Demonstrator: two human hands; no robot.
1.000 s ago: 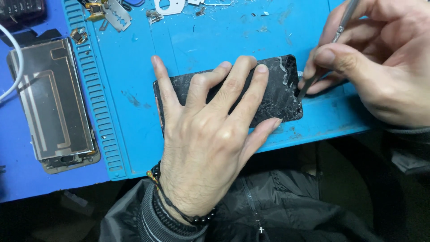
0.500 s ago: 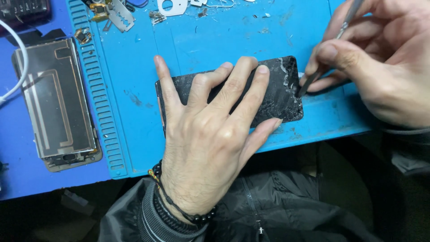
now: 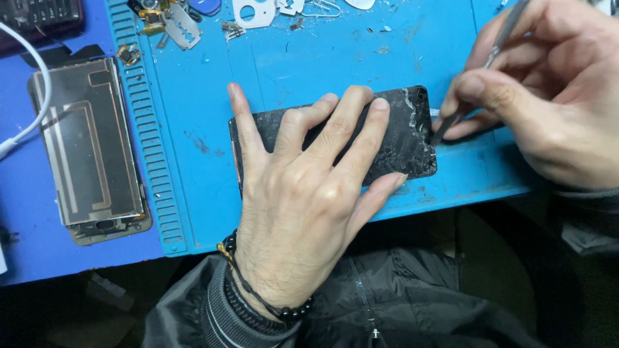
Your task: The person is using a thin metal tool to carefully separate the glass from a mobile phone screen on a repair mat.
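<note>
My bench under the blue repair mat

I had a light blue mat (image 3: pixel 309 64) with a ribbed strip (image 3: pixel 145 129) down its nine o'clock edge, laid over a darker blue surface (image 3: pixel 26 225). Flat on the mat at centre lay the cracked black phone screen (image 3: pixel 406 145), its shattered end towards three o'clock. At twelve o'clock sat small scraps: a razor blade (image 3: pixel 182 26), brass bits (image 3: pixel 149 14), a white plastic piece (image 3: pixel 253 11) and a blue pick (image 3: pixel 205 5). At nine o'clock, on the darker surface, a phone body (image 3: pixel 90 148) lay with its bronze back panel up, touching the mat's ribbed edge, with a white cable (image 3: pixel 35 96) curving just beside it.
</note>
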